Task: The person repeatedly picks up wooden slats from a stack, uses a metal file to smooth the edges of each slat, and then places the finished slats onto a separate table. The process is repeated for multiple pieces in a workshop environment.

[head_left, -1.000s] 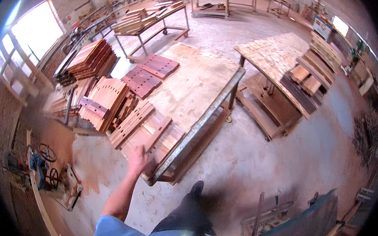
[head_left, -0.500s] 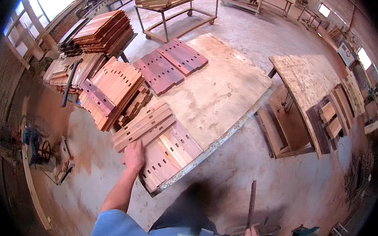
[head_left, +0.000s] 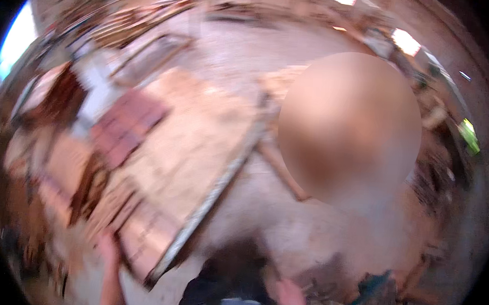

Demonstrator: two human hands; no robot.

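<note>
The whole head view is smeared by motion. My left hand is at the near left edge of a board panel with rows of slots, at the near end of the table. Its fingers are too blurred to show whether they grip the panel. Low in the view, just right of my dark-clothed legs, is my right hand. A faint brownish streak lies beside it, and whether the hand holds it cannot be made out. Reddish-brown slotted panels lie farther up the table's left side.
The pale tabletop has a light metal edge on its right. Stacked boards stand left of it, with a darker stack behind. A round blur hides much of the right side. A teal-edged thing is at lower right.
The view has swung right, so the table and stacks now sit farther left. My left hand stays by the near panel. The dark wooden strip in my right hand no longer shows clearly.
</note>
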